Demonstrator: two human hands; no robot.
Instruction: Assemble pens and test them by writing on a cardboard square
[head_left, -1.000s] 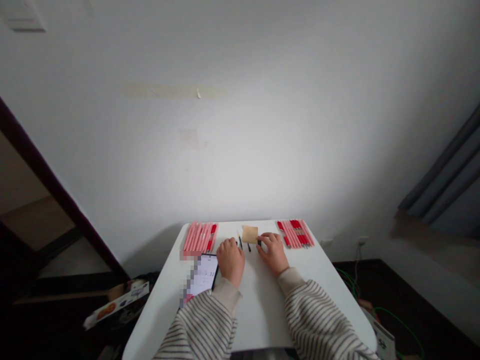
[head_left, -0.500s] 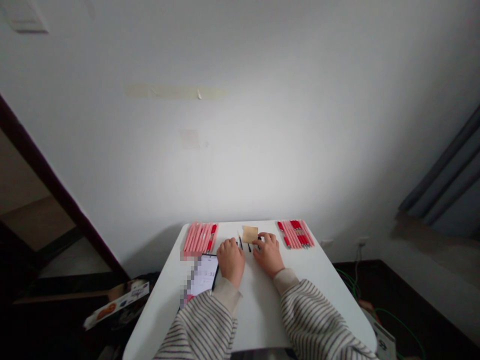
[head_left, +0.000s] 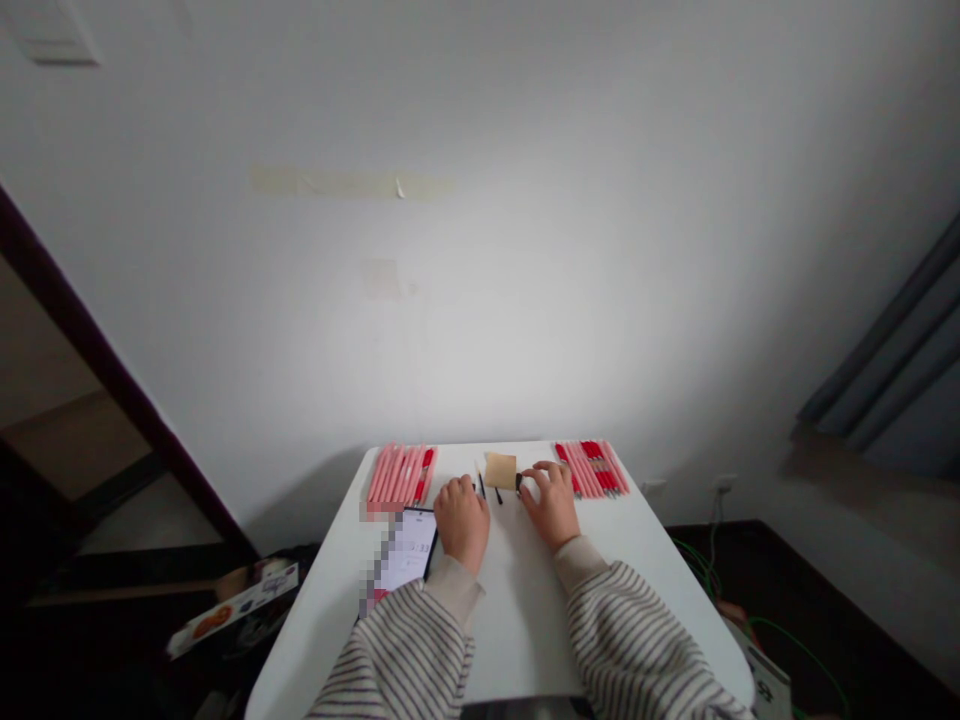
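My left hand rests on the white table with its fingers curled down; what they may hold is hidden. Just right of its fingertips lie a thin dark, pale-tipped stick and a short black piece. A square tan paper note lies beyond them. My right hand is to the right of the note, thumb and fingers parted. By its fingertips is a small black object; whether they touch it is unclear.
Pink-and-red pens lie in a row at the back left, with another row of pens at the back right. A phone lies beside my left wrist. Behind the table rises a white wall.
My right hand has shifted slightly right, away from the note, uncovering more of the small black object. My left hand has stayed where it was.
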